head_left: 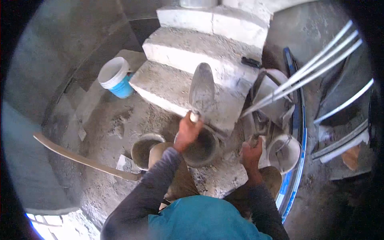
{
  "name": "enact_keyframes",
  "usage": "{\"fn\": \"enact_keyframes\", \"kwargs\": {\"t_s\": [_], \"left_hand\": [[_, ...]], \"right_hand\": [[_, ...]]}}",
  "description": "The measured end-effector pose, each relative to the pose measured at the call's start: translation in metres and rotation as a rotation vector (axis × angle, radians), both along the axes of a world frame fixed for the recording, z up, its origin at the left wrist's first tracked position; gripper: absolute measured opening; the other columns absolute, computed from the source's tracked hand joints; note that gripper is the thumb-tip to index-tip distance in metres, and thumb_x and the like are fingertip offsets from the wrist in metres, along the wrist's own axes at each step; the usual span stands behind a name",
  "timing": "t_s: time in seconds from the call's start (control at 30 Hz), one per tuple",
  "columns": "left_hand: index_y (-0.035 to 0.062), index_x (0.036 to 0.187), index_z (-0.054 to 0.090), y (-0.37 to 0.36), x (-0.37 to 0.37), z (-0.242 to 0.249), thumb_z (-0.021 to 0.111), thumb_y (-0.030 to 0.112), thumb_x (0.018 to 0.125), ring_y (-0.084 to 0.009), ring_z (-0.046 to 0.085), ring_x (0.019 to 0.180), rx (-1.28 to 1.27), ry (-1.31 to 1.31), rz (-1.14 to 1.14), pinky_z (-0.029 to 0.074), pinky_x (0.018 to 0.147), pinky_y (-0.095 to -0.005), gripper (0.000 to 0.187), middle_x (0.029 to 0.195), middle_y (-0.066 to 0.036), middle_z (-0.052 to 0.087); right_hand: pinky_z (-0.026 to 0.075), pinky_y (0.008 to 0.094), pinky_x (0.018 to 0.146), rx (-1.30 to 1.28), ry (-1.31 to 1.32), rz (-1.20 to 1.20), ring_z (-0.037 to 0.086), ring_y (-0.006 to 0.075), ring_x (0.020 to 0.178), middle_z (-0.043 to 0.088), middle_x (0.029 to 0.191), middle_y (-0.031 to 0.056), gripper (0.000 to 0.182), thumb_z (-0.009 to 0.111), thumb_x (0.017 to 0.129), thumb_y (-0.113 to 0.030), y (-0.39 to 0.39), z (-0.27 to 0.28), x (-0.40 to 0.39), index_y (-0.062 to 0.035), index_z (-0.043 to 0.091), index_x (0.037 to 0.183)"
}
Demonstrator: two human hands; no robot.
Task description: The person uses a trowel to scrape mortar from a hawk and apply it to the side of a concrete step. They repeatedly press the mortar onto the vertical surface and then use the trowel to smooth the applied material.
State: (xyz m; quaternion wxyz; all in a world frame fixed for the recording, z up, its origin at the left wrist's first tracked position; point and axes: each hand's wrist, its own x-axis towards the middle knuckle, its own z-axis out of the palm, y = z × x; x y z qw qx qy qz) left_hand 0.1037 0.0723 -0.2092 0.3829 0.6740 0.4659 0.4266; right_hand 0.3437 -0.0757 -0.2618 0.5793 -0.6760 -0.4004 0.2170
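Observation:
My left hand (pixel 189 131) is closed around the handle of a trowel (pixel 202 84). Its long, rounded grey blade points away from me, over the lowest step. Just below that hand is a dark round bucket (pixel 207 150), partly hidden by my arm and leg. My right hand (pixel 252 155) is closed, with a dark handle-like end showing at the top of the fist; what kind of tool it is I cannot make out. Close by on its right is a whitish bucket (pixel 284 154) with something thin inside.
Dusty concrete steps (pixel 180 46) rise ahead, with a dark object (pixel 251 62) on one. A blue-and-white bucket (pixel 120 82) stands left; another bucket (pixel 146 150) sits by my knee. White rods (pixel 308 70) slant across the right, near a blue rail (pixel 298 140). A curved wooden strip (pixel 82 157) lies left.

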Motion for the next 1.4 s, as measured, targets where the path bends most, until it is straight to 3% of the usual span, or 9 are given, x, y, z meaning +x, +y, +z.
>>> {"fn": "enact_keyframes", "kwargs": {"t_s": [0.07, 0.1, 0.3, 0.57, 0.67, 0.77, 0.9, 1.1, 1.4], "left_hand": [[0.0017, 0.102, 0.056, -0.026, 0.005, 0.023, 0.067, 0.012, 0.087, -0.0103, 0.058, 0.067, -0.256, -0.328, -0.141, 0.05, 0.059, -0.0286, 0.021, 0.077, -0.002, 0.061], [0.0033, 0.102, 0.055, -0.038, 0.008, 0.037, 0.066, 0.011, 0.088, -0.0087, 0.057, 0.066, -0.325, -0.388, -0.18, 0.049, 0.058, -0.0268, 0.019, 0.077, 0.0, 0.06], [0.0055, 0.102, 0.054, -0.074, 0.002, 0.067, 0.064, 0.008, 0.089, -0.0067, 0.055, 0.066, -0.365, -0.579, -0.381, 0.047, 0.058, -0.0247, 0.016, 0.079, 0.001, 0.058], [0.0048, 0.105, 0.054, -0.086, -0.021, 0.1, 0.065, 0.008, 0.09, -0.0075, 0.056, 0.07, -0.354, -0.601, -0.486, 0.048, 0.061, -0.0256, 0.019, 0.083, 0.001, 0.059], [0.0037, 0.112, 0.054, -0.09, -0.023, 0.119, 0.067, 0.01, 0.09, -0.0082, 0.057, 0.075, -0.323, -0.56, -0.502, 0.048, 0.066, -0.0254, 0.026, 0.088, 0.0, 0.06], [0.0027, 0.123, 0.053, -0.095, -0.019, 0.163, 0.063, 0.022, 0.096, -0.0072, 0.056, 0.086, -0.031, -0.937, -0.372, 0.047, 0.074, -0.024, 0.035, 0.098, -0.002, 0.063], [0.0019, 0.121, 0.055, -0.078, -0.024, 0.172, 0.055, 0.018, 0.1, -0.0088, 0.056, 0.092, -0.105, -0.905, -0.495, 0.047, 0.079, -0.0263, 0.027, 0.104, -0.002, 0.063], [0.0008, 0.118, 0.054, -0.077, -0.026, 0.176, 0.056, 0.015, 0.098, -0.013, 0.059, 0.086, 0.028, -0.866, -0.541, 0.048, 0.079, -0.0296, 0.025, 0.103, -0.006, 0.065], [0.0023, 0.108, 0.057, -0.078, -0.019, 0.164, 0.054, 0.009, 0.096, -0.0074, 0.053, 0.077, -0.052, -0.928, -0.499, 0.045, 0.07, -0.0258, 0.014, 0.089, -0.001, 0.06]], "right_hand": [[0.05, 0.0385, 0.084, 0.04, 0.039, 0.039, 0.061, 0.0272, 0.092, 0.059, 0.11, 0.0128, 0.049, 0.07, 0.085, -0.017, 0.012, 0.046, -0.027, 0.0028, 0.047, 0.124], [0.053, 0.0317, 0.069, -0.023, 0.355, 0.083, 0.062, 0.0201, 0.086, 0.06, 0.108, 0.0128, 0.046, 0.074, 0.083, -0.015, 0.019, 0.105, -0.05, 0.0026, 0.05, 0.118], [0.051, 0.0276, 0.063, 0.158, 0.203, 0.304, 0.059, 0.014, 0.082, 0.06, 0.096, 0.0087, 0.036, 0.075, 0.082, -0.014, 0.049, 0.225, -0.098, 0.0016, 0.053, 0.107], [0.048, 0.0286, 0.076, 0.244, -0.033, 0.307, 0.056, 0.0121, 0.082, 0.059, 0.093, 0.0062, 0.034, 0.074, 0.079, -0.008, 0.051, 0.279, -0.122, 0.002, 0.052, 0.103], [0.05, 0.0273, 0.068, 0.31, -0.035, 0.31, 0.058, 0.0118, 0.079, 0.058, 0.092, 0.0073, 0.033, 0.073, 0.079, -0.005, 0.045, 0.299, -0.127, 0.0015, 0.051, 0.104], [0.052, 0.0259, 0.049, 0.32, 0.13, 0.353, 0.06, 0.0113, 0.067, 0.058, 0.088, 0.0079, 0.034, 0.07, 0.08, -0.001, 0.04, 0.31, -0.133, 0.0004, 0.047, 0.106], [0.053, 0.0268, 0.049, 0.337, 0.151, 0.329, 0.059, 0.0113, 0.067, 0.058, 0.085, 0.0062, 0.033, 0.069, 0.081, -0.002, 0.036, 0.316, -0.138, 0.0008, 0.047, 0.106], [0.048, 0.0239, 0.072, 0.392, 0.068, 0.381, 0.056, 0.0093, 0.079, 0.059, 0.093, 0.0048, 0.035, 0.076, 0.081, -0.011, 0.05, 0.329, -0.122, 0.0023, 0.054, 0.104], [0.049, 0.0257, 0.073, 0.318, 0.136, 0.393, 0.057, 0.011, 0.083, 0.059, 0.097, 0.0068, 0.038, 0.075, 0.08, -0.009, 0.064, 0.318, -0.113, 0.0035, 0.052, 0.108]]}}
